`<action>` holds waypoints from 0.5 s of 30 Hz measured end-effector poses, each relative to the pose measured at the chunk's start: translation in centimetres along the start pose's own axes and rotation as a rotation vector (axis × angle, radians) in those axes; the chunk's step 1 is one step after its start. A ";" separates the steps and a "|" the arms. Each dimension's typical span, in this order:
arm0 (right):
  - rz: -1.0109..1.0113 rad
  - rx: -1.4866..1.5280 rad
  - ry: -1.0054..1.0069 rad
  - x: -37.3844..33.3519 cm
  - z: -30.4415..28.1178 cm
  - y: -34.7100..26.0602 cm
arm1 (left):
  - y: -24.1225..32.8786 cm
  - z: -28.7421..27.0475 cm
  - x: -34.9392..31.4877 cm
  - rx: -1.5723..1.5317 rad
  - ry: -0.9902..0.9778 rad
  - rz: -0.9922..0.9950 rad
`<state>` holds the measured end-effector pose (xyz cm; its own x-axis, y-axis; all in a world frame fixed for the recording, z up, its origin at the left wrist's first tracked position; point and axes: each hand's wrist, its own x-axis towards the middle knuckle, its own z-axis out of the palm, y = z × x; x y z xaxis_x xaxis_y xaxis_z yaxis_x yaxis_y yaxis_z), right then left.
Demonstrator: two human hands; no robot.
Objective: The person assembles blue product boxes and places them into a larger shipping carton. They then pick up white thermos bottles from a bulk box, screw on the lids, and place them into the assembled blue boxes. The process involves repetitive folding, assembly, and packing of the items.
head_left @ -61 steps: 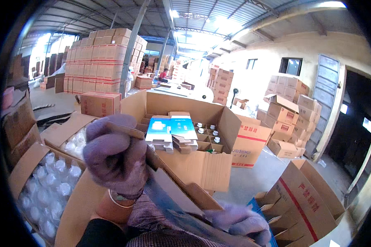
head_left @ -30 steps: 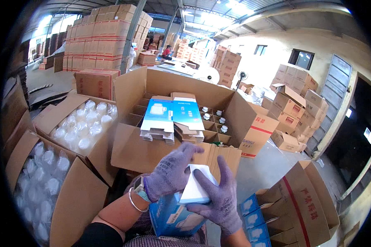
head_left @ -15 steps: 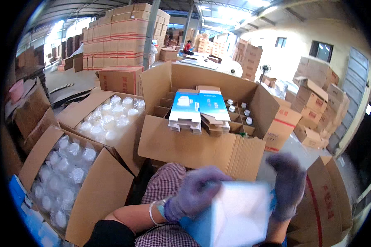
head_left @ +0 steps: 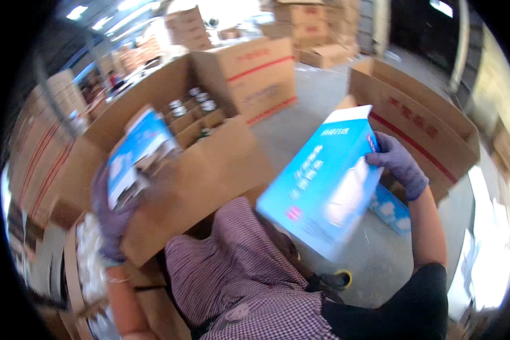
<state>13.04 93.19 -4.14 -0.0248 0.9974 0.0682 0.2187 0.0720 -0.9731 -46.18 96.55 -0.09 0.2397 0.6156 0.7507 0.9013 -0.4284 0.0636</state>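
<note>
My right hand, in a purple glove, grips the upper side of a blue printed paper box. The box is tilted out to my right, with a white flap standing at its upper end. Over on the left, my gloved left hand is at the near end of a stack of flattened blue cartons. Motion blurs its fingers, so their grip cannot be made out. Those cartons lie across a big open cardboard box, where white-capped bottles stand between dividers.
An open cardboard box with a red stripe stands at right, a blue box on the floor beside it. Plastic-wrapped white items fill a box at lower left. A closed carton stands behind the bottles.
My view has swung right. The blue box, earlier between both hands over my lap, is now in my right hand alone, farther right. My left hand has moved left to the flattened cartons.
</note>
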 end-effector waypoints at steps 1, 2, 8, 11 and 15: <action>0.018 0.009 0.109 -0.4 -0.1 1.6 | -6.4 -1.1 -1.3 0.117 -0.153 0.025; 0.158 -0.151 0.093 -0.1 -0.6 3.8 | -9.5 -2.1 -2.8 0.102 -0.194 -0.142; 0.186 -0.890 0.252 7.7 1.7 28.2 | -21.5 1.0 -7.2 -0.260 -0.407 -0.436; 0.250 -1.079 0.231 13.9 4.9 32.9 | -19.6 0.5 -5.6 -0.194 -0.463 -0.449; 0.300 -1.234 0.176 23.1 7.4 37.2 | -14.5 1.0 -5.3 -0.093 -0.403 -0.518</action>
<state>13.37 118.79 -40.36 0.2898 0.9571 0.0026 0.9509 -0.2876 -0.1141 -60.15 100.15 -5.69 -0.0842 0.9489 0.3041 0.9057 -0.0543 0.4204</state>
